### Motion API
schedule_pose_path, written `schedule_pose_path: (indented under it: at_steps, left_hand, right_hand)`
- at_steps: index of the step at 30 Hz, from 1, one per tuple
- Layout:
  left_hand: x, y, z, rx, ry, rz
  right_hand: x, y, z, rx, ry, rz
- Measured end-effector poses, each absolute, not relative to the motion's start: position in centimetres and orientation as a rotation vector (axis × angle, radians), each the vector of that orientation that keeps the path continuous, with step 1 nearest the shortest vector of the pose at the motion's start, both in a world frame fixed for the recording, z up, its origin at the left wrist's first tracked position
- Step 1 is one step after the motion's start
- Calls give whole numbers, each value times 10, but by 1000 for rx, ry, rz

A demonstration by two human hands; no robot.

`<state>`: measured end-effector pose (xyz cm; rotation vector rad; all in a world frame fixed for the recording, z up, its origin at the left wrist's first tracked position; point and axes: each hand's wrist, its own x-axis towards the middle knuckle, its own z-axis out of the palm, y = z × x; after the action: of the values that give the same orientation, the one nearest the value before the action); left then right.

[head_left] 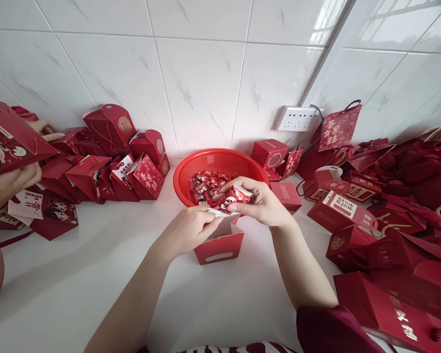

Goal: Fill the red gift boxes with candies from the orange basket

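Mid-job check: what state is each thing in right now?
Red box: top open.
Right hand: grip closed on a printed item.
Left hand: at the red box's opening, grip unclear.
Red basket: holding loose wrapped sweets.
Raised box: held by a co-worker's hands.
Boxes at left: clustered.
Boxes at right: heaped.
Socket strip: power unclear.

And there's the wall, pale glossy tiles streaked with grey veining, thin grout lines slicing across! Over to the right, a dark grey strip runs down between tiled stretches, and bright barred reflections gleam up top. Low down sits a white socket panel, and below it all spreads the smooth white bench, softly shadowed.
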<state>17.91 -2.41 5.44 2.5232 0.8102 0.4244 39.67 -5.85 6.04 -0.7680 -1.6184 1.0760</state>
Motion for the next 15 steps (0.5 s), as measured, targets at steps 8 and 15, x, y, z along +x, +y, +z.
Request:
schedule_pose_path:
  at_steps: [8,15]
  left_hand:
    - [179,-21,53,2496,808,368]
    - [168,-18,61,2505,876,237]
  right_hand:
    - [395,-81,70,-997,-2022,794]
    - [388,-93,74,-1428,-2154,643]
